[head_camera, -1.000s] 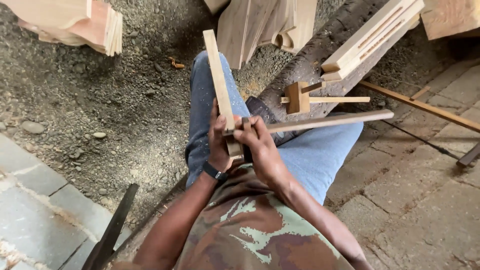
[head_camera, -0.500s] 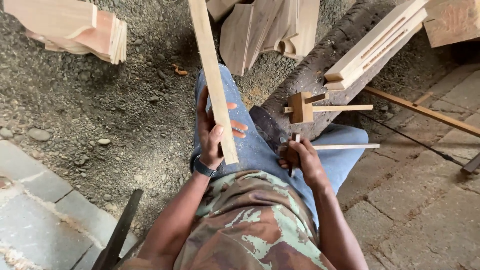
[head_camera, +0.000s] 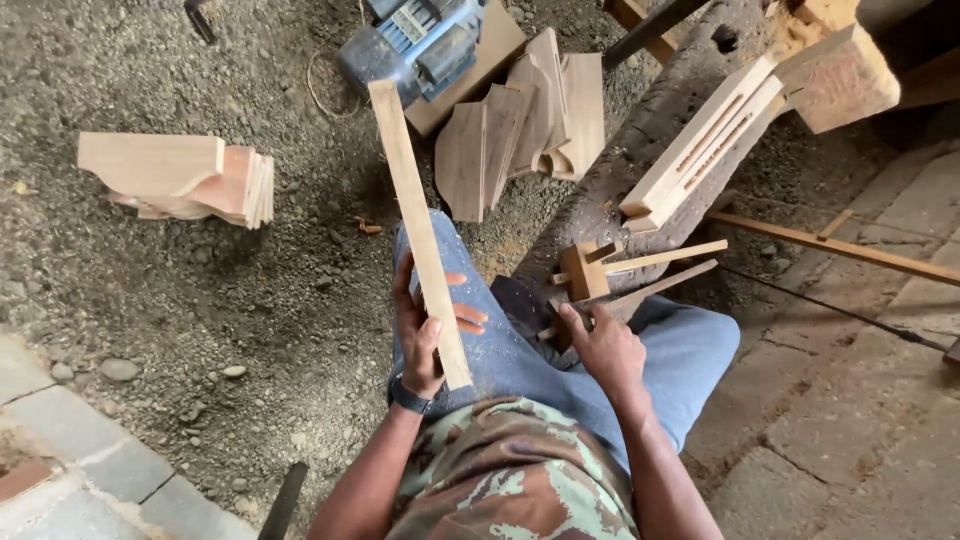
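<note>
My left hand (head_camera: 428, 330) grips a long thin wooden slat (head_camera: 412, 210) near its lower end; the slat points up and away over my blue-jeaned knee. My right hand (head_camera: 603, 347) rests on a wooden marking gauge (head_camera: 585, 275), a small block with thin rods through it, lying on a dark log (head_camera: 640, 160) beside my right leg. Its fingers curl around the near end of one rod. A black watch sits on my left wrist.
A stack of cut boards (head_camera: 180, 178) lies on the gravel at left. More shaped boards (head_camera: 520, 130) lean behind a blue power tool (head_camera: 415, 45). A slotted wooden frame piece (head_camera: 720, 140) rests on the log. Paving stones lie at right and bottom left.
My right hand has let go of the slat and carried the thin rod to the gauge on the log. My left hand now holds the slat alone, tilted further up.
</note>
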